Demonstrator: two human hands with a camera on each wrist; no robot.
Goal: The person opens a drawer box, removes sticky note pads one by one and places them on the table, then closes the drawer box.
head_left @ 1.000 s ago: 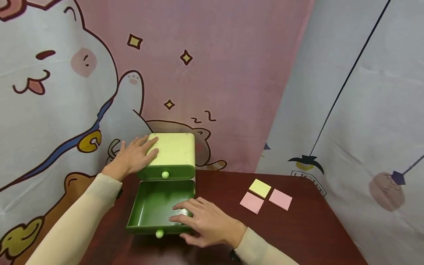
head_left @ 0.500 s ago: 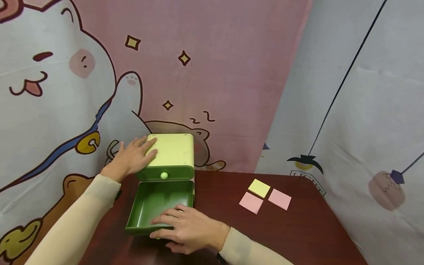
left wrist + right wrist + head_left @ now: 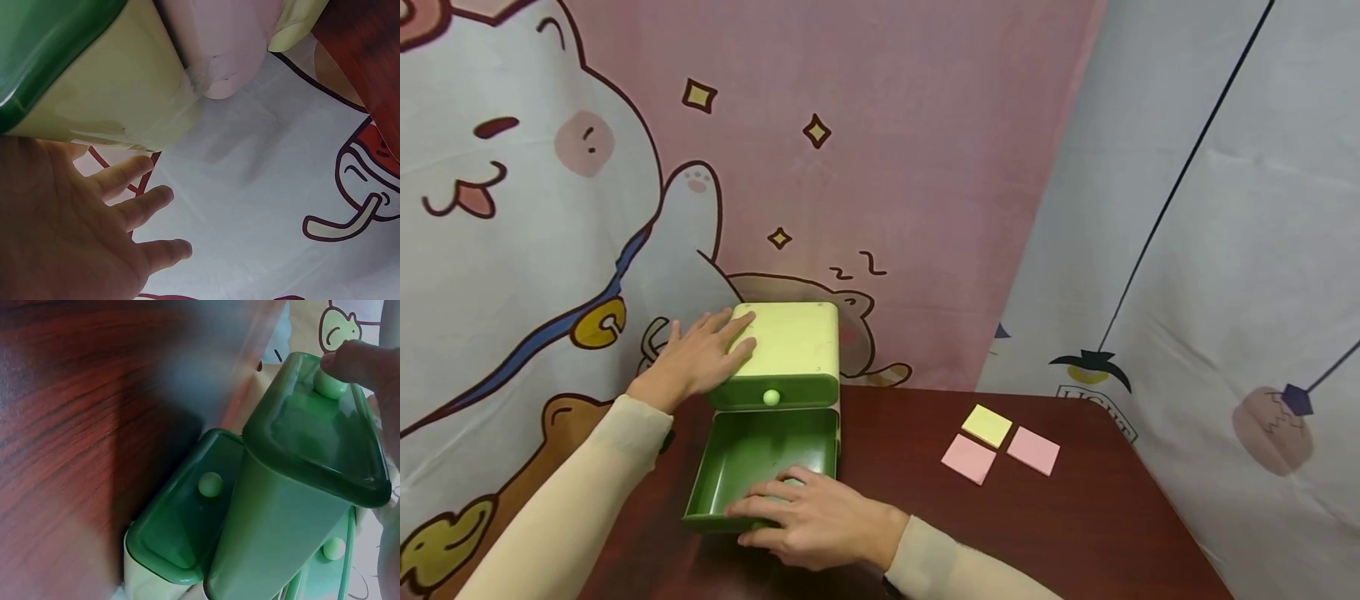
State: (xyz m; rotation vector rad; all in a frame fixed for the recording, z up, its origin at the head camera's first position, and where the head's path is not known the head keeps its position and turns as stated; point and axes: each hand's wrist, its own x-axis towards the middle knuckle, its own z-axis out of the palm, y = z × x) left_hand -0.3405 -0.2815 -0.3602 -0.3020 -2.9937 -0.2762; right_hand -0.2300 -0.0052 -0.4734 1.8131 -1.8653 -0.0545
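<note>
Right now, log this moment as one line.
left hand: on cabinet | drawer: pulled out | right hand: at drawer knob | sticky notes: three, on table

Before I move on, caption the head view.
Left hand on the cabinet, right hand on its open drawer, three notepads on table.

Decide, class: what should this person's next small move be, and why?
Probably a gentle inward push on the open drawer with the right hand: that hand is at the drawer's front, its thumb at the round knob, and the left hand lies at the cabinet's upper edge, seemingly well placed to steady it.
</note>
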